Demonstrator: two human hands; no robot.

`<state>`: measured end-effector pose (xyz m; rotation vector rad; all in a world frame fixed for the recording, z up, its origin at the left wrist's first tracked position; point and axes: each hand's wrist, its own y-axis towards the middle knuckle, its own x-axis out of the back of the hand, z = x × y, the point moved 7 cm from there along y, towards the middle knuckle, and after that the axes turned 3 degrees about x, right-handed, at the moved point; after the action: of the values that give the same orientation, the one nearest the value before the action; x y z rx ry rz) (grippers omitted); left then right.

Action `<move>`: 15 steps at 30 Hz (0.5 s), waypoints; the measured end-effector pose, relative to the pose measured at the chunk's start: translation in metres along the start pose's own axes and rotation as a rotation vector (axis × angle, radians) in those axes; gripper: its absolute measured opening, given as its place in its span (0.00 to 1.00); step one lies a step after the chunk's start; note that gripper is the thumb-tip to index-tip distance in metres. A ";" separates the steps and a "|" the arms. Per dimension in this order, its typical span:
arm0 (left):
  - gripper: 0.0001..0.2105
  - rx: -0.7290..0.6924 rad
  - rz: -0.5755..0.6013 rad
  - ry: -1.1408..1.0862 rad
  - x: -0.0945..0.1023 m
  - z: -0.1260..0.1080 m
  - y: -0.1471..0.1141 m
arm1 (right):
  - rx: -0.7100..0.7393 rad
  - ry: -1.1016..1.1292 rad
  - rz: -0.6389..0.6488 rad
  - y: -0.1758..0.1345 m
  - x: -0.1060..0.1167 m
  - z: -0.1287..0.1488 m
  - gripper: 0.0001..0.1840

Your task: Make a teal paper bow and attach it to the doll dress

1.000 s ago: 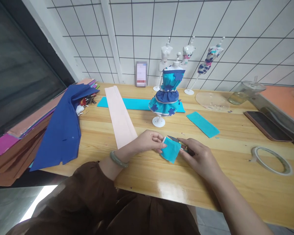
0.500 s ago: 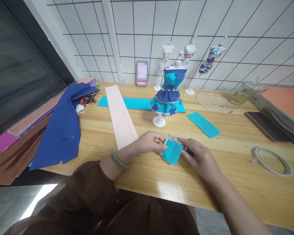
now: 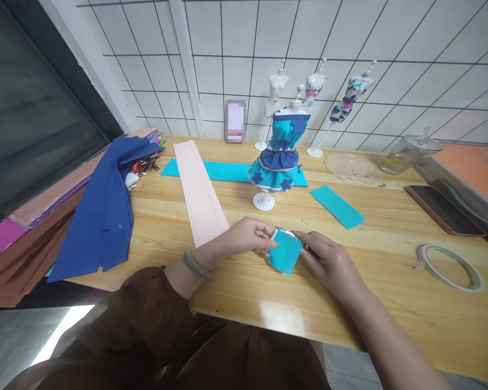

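Observation:
My left hand (image 3: pixel 257 237) pinches the left edge of a small turquoise piece of crepe paper (image 3: pixel 285 254), held just above the table. A whitish strip shows along its upper left edge. My right hand (image 3: pixel 327 257) is closed around small scissors (image 3: pixel 289 233), whose handles are mostly hidden by the fingers. The blades lie along the paper's top edge; how far apart they are is hard to see. Beyond the hands stands a mini dress form (image 3: pixel 282 146) in a turquoise and blue paper dress.
Pink paper (image 3: pixel 199 195) and a long turquoise strip (image 3: pixel 228 171) lie at the back. A turquoise rectangle (image 3: pixel 337 207), a tape roll (image 3: pixel 451 268) and a dark phone (image 3: pixel 445 210) are to the right. Blue paper (image 3: pixel 97 216) covers the left; more dress forms (image 3: pixel 345 103) stand behind.
The scissors have swung down onto the top edge of the turquoise paper; their blades stood out above it before. Both hands stay almost in place.

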<state>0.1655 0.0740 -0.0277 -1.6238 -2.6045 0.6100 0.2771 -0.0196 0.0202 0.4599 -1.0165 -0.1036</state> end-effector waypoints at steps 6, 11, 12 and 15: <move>0.17 0.005 -0.012 0.004 0.002 0.002 0.000 | -0.003 0.000 -0.001 -0.001 0.000 -0.001 0.16; 0.19 0.050 -0.007 0.042 0.001 0.003 -0.001 | -0.038 0.030 -0.006 0.001 0.004 0.000 0.15; 0.19 0.052 0.000 0.047 0.001 0.003 -0.001 | -0.053 0.031 -0.014 0.002 0.005 0.000 0.15; 0.19 0.031 0.009 0.031 0.002 0.003 0.000 | -0.164 -0.039 -0.059 0.002 0.010 -0.012 0.16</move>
<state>0.1640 0.0748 -0.0311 -1.6242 -2.5546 0.6171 0.2928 -0.0171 0.0236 0.3389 -1.0239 -0.2481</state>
